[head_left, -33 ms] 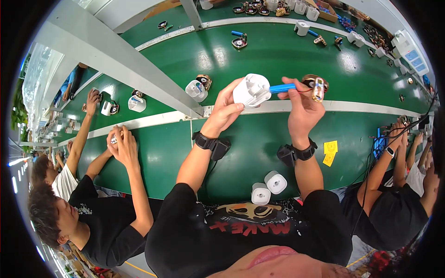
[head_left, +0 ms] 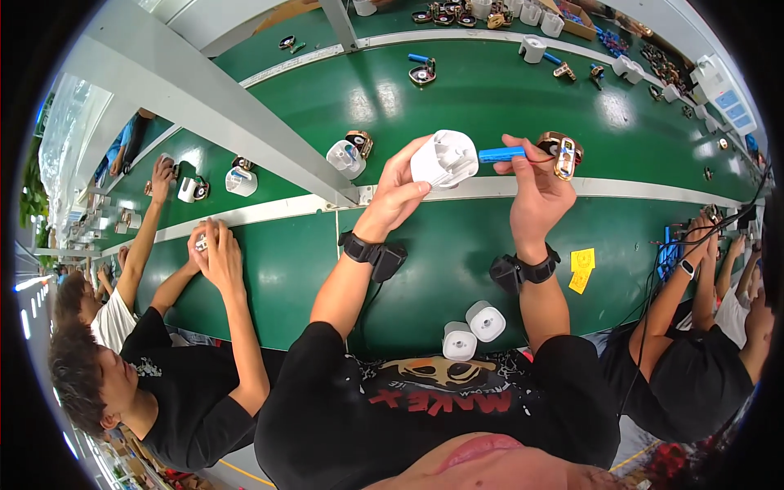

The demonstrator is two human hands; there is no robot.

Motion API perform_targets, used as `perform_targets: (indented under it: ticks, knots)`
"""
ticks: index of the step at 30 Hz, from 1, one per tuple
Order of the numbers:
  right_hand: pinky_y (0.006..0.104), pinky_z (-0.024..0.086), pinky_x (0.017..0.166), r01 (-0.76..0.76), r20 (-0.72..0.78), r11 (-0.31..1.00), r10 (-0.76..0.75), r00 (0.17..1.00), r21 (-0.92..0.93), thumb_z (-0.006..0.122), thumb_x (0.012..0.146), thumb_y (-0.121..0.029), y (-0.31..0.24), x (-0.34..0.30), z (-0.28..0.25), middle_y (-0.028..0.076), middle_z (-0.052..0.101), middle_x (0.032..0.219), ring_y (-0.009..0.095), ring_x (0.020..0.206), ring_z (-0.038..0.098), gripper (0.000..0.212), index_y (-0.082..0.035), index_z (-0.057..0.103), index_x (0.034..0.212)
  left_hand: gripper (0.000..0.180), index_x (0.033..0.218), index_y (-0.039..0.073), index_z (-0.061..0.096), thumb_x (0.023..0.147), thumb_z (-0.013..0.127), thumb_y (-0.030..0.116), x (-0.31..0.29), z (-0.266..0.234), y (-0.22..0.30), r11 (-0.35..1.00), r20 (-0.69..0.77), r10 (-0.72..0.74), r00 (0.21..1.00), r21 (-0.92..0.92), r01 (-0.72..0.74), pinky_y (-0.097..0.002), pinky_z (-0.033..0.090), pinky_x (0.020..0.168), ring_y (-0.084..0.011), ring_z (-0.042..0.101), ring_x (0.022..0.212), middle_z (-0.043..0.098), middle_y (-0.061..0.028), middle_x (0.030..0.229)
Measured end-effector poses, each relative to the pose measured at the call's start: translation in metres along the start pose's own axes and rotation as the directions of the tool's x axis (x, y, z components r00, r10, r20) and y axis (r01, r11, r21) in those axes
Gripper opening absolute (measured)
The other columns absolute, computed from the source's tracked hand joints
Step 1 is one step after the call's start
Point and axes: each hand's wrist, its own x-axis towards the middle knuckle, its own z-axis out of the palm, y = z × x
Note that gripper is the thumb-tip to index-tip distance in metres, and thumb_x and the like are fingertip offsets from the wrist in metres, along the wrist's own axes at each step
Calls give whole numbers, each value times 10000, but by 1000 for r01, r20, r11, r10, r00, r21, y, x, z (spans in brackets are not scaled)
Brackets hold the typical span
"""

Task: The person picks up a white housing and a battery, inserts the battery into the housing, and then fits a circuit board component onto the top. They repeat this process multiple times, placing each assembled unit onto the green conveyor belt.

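My left hand [head_left: 398, 186] is closed round a white plastic housing [head_left: 437, 162], its ribbed open side turned to the right. In my right hand [head_left: 537, 184] a blue cylindrical battery [head_left: 500, 154] is pinched between thumb and fingers. The battery's left end points at the housing's opening, with a narrow gap between them. A thin red wire runs from the battery to a gold-rimmed speaker module [head_left: 562, 155], which sits at my right fingers. Whether those fingers also grip the module is hard to make out.
Two white housings [head_left: 487, 321] stand near my body, left of yellow paper slips [head_left: 581, 269]. A metal post [head_left: 212, 106] slants down to the white rail [head_left: 633, 189]. Beyond it, the green belt [head_left: 482, 98] carries housings and modules. Co-workers sit on both sides; black cables [head_left: 653, 286] hang at right.
My right hand has shifted slightly right with the battery and the module. The battery's end, at the housing's edge before, is now apart from it. My left hand stays in place.
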Motion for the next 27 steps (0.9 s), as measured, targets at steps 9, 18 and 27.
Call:
perform_targets:
  ticks: [9,18,27]
  knots:
    - [288,558,667,80,166,991,-62,984,-107,549,842,131,6,-1,-4,256,643,1004,189,732,657,222,71,605,1048,728,1338,-28,400,690,716,72,-2,-6,2,975,43,55,998,214,-63,-360,381,1035,-215,493,1200,506,-111,1281]
    - [342,523,805,182,345,954,-91,934,-240,613,806,106,5,4,-12,199,667,1013,223,849,659,171,63,641,969,719,1318,-28,430,680,739,91,-2,-7,5,987,78,6,997,159,-18,-361,384,1031,-213,496,1195,508,-107,1283]
    - [330,508,842,105,423,945,38,905,-309,675,772,39,16,2,-9,175,651,1113,196,929,641,199,55,655,969,741,1339,-38,408,680,740,36,-4,-12,3,995,65,-39,997,91,33,-354,397,1028,-218,510,1184,510,-121,1292]
